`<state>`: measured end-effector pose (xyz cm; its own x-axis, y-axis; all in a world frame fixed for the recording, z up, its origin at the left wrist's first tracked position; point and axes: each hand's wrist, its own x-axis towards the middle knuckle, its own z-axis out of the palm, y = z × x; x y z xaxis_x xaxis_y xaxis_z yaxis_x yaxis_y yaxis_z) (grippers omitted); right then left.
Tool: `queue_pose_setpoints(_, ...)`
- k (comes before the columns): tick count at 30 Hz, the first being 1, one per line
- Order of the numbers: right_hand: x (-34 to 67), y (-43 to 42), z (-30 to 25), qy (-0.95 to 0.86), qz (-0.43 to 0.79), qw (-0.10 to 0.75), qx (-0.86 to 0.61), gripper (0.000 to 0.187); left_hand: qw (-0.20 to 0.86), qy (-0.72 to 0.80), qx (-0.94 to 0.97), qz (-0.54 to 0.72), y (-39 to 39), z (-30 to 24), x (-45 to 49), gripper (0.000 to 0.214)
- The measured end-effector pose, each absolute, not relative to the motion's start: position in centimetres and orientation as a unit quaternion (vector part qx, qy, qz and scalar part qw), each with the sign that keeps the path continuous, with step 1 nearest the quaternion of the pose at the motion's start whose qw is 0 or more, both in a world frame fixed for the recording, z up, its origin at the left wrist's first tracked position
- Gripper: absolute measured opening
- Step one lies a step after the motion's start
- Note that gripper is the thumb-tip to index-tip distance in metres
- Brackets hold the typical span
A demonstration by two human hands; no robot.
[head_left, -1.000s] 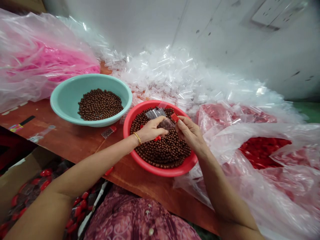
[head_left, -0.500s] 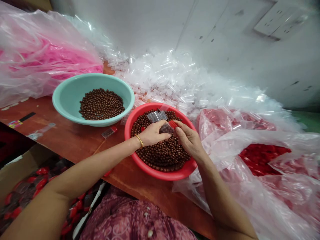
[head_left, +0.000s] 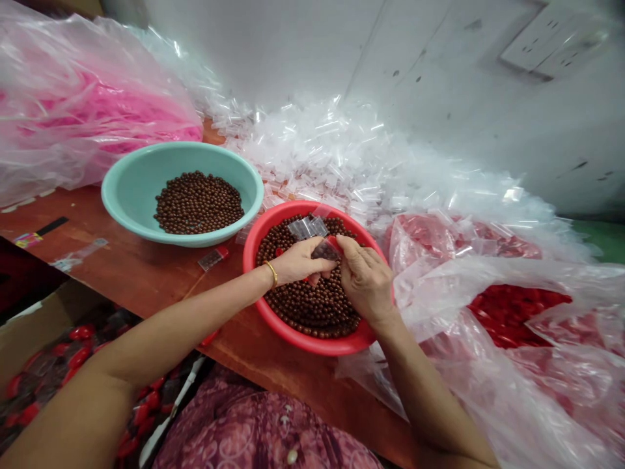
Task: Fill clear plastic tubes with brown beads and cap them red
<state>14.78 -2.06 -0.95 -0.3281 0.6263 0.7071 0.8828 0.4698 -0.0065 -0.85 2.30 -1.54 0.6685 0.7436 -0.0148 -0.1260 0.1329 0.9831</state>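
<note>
Over a red basin of small brown balls, my left hand grips a small clear plastic box with dark contents. My right hand is closed at the box's red cap, its thumb and finger pressed there. The fingers hide most of the cap. Just beyond my left hand, several empty clear boxes lie on the balls. On the table left of the basin rests another filled box with a red cap.
A light blue basin with more brown balls stands at left. Clear boxes are heaped along the wall. A plastic bag of red caps lies at right, a bag of pink pieces at back left. Below the table edge, a carton holds capped boxes.
My right hand has turned and its fingers have curled in over the red cap, hiding more of it. My left hand stays in place with the box.
</note>
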Motion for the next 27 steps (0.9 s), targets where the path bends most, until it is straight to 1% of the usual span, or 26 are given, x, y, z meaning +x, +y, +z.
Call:
queue_pose_setpoints(4, 14.4, -2.4, -0.9, -0.795, -0.146, 0.329, -0.488, 0.043, 0.687, 0.288, 0.587, 0.317, 2.2, -1.5, -0.7, 0.016)
queue_pose_setpoints(7, 14.3, -3.0, -0.7, -0.793, -0.105, 0.344, -0.491, 0.045, 0.688, 0.292, 0.585, 0.316, 2.1, -1.3, -0.7, 0.016)
queue_pose_setpoints(10, 13.9, -3.7, -0.5, -0.781, -0.106, 0.357, -0.501, 0.046, 0.698, 0.277, 0.582, 0.311, 1.9, -1.0, -0.8, 0.018)
queue_pose_setpoints(16, 12.5, -4.6, -0.9, -0.770, -0.095, 0.402, -0.486, 0.055, 0.722, 0.238, 0.573, 0.307, 1.9, -0.8, -1.3, 0.024)
queue_pose_setpoints(21, 12.1, -4.6, -1.6, -0.754, -0.004, 0.425, -0.501, 0.054, 0.720, 0.249, 0.568, 0.313, 1.9, -0.8, -1.5, 0.022)
queue_pose_setpoints(24, 12.6, -4.2, -2.1, -0.721, 0.082, 0.463, -0.509, 0.052, 0.718, 0.272, 0.561, 0.310, 1.8, -1.0, -1.2, 0.018)
queue_pose_setpoints(27, 13.5, -3.7, -2.2, -0.698, 0.151, 0.469, -0.520, 0.052, 0.729, 0.287, 0.545, 0.299, 1.6, -1.1, -0.8, 0.016)
